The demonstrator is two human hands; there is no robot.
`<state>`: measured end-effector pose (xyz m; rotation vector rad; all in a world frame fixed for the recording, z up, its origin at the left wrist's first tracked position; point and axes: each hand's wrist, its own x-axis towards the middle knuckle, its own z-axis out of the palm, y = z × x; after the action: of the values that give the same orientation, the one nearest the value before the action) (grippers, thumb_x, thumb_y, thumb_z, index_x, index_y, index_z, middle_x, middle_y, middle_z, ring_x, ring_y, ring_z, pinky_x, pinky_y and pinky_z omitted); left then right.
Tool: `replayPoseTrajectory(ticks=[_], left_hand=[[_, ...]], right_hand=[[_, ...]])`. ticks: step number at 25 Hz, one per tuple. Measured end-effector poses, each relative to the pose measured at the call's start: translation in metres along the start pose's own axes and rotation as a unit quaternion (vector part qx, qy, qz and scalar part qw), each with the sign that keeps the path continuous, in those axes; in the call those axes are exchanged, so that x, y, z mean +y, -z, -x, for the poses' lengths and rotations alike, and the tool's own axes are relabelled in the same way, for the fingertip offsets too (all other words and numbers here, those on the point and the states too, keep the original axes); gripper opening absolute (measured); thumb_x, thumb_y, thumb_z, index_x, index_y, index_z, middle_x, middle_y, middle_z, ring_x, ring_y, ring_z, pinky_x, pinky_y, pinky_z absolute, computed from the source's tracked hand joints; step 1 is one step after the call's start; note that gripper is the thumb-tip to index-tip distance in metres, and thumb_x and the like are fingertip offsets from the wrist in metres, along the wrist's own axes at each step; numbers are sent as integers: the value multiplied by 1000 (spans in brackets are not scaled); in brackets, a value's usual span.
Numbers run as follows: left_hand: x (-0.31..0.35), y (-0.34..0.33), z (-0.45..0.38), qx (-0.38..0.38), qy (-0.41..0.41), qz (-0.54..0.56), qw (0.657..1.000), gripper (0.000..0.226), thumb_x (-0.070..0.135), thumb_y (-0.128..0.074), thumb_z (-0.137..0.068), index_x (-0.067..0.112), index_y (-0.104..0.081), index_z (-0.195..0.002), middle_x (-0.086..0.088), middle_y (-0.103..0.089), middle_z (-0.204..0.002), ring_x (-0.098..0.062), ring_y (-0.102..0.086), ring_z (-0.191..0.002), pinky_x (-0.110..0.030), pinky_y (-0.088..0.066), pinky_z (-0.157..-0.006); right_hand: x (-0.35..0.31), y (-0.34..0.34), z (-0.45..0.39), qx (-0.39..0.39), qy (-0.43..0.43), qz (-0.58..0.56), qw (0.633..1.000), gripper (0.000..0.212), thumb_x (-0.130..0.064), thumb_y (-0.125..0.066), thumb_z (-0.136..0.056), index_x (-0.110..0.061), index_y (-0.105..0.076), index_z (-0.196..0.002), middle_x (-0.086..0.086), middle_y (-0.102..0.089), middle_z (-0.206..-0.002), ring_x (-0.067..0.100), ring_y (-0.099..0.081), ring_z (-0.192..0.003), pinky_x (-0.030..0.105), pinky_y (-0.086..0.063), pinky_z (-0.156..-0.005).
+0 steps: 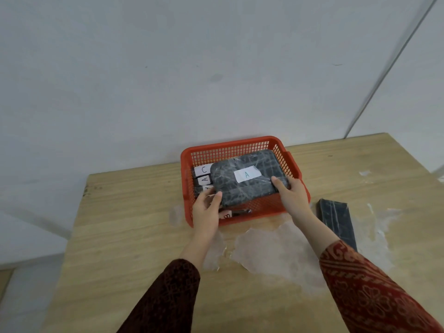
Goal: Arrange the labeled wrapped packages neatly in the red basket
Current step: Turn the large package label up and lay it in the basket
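A red mesh basket (230,150) stands on the wooden table near the wall. A large dark wrapped package with a white label "A" (247,180) lies tilted over the basket's right part. My right hand (292,191) grips its near right corner and my left hand (207,207) grips its near left corner. Beneath it, at the basket's left side, smaller dark packages show labels "C" (203,169) and "A" (204,180). A package labelled "B" (227,215) sits at the basket's near wall, partly hidden by my left hand.
A long dark wrapped package (337,219) lies on the table right of the basket. Loose clear plastic wrap (271,248) is spread on the table in front of the basket. A pale wall rises right behind the basket. The table's left edge (72,236) drops off.
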<state>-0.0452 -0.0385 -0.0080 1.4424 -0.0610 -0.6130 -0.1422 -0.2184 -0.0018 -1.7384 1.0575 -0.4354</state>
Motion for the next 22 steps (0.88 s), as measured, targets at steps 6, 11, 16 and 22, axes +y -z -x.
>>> replayPoseTrajectory(ticks=[6,11,16,22], left_hand=[[-4,-38,-66,12,-9,-218,976,43,23,-52,-95,9,-50,-136,-8,-56,-135,-24,-53,-121,-42,-44,-104],[-17,-56,-95,-24,4,-267,963,55,20,-57,-93,14,-37,-144,-5,-46,-144,-21,-43,-130,-23,-33,-95],[-32,-55,-104,-40,-66,-366,928,60,20,-56,-93,18,-31,-147,-17,-48,-136,-28,-45,-124,-24,-33,-96],[-23,-63,-108,-24,-61,-428,901,55,24,-53,-95,16,-33,-146,-20,-41,-139,-33,-40,-128,-35,-34,-103]], right_hand=[[3,-7,-56,-21,-18,41,999,51,-18,-59,-92,-8,-37,-137,10,-59,-125,20,-58,-102,24,-45,-78],[16,-20,-86,-25,4,129,991,50,-9,-57,-92,0,-39,-138,19,-54,-135,33,-51,-125,34,-40,-103],[25,-36,-91,13,48,118,992,49,-8,-58,-90,0,-43,-136,22,-45,-141,34,-40,-133,39,-33,-112],[17,-31,-73,-65,64,174,981,58,-15,-57,-93,-6,-35,-145,17,-10,-160,28,-9,-149,30,-12,-118]])
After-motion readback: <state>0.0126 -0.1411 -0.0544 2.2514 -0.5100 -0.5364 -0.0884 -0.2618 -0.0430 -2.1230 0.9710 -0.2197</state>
